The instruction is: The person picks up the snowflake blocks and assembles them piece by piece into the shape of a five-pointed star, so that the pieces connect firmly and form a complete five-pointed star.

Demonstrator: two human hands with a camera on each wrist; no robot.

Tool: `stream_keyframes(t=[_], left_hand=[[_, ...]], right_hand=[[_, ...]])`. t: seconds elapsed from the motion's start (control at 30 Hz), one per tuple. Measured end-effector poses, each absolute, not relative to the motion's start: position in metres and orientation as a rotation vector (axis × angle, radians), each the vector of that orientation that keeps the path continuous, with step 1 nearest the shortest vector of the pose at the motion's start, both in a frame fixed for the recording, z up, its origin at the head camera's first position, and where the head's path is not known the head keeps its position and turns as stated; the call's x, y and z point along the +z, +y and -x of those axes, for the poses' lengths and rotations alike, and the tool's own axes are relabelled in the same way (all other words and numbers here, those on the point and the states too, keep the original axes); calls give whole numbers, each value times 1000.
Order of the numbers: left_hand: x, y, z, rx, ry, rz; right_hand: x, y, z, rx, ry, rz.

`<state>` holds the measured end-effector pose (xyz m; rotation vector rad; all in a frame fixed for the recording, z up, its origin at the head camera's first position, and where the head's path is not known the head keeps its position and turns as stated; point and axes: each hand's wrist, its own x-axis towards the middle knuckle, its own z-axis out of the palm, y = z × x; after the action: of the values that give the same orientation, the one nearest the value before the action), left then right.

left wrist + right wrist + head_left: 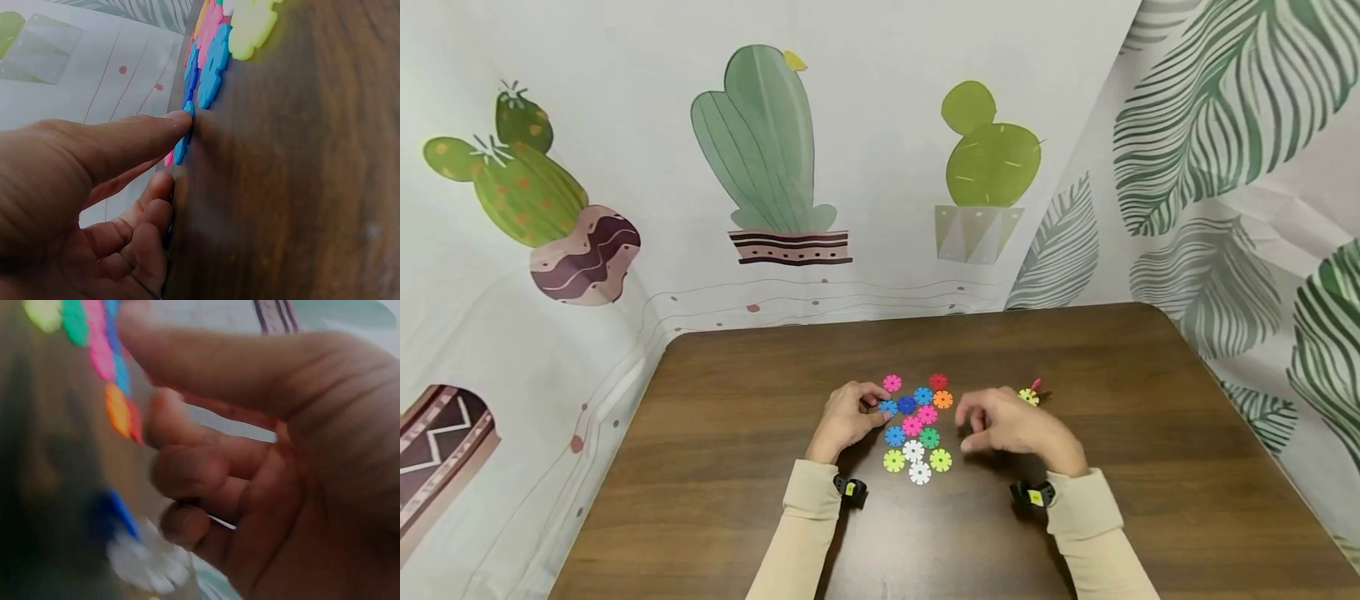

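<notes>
Flat notched plastic discs, like snowflake building pieces, lie edge to edge on the table in a patterned cluster. At the cluster's left side, my left hand (848, 417) pinches a light blue disc (887, 407) between thumb and index finger; the thumb touches that disc (182, 147) in the left wrist view. Beside it lies a dark blue disc (906, 405), with a pink disc (892, 382) just above. Right of the cluster, my right hand (1011, 423) hovers with loosely bent fingers, holding nothing. An orange disc (943, 400) is nearest to it.
Past the right hand lies a yellow-green disc (1028, 397) with a pink piece (1036, 384) standing at it. The right wrist view shows a blurred white disc (150, 562) and a blue piece (120, 512). A printed cloth (887, 208) hangs behind the wooden table (737, 367).
</notes>
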<state>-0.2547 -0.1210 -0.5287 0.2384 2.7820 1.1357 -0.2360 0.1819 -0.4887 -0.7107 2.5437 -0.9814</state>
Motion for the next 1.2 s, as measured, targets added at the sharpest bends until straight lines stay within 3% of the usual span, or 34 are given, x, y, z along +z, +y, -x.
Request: stream_keyframes(t=[0.3,0.73,1.2], left_hand=[[-528,-120,254,1115,2798,-265],[-528,-115,251,1092,2800,-272],[-527,-115,256,1338,2555,-556]], right_hand=[[-503,138,226,-884,2432,755],[-502,129,221,-726,2569,750],[-495,138,231,-1104,2614,940]])
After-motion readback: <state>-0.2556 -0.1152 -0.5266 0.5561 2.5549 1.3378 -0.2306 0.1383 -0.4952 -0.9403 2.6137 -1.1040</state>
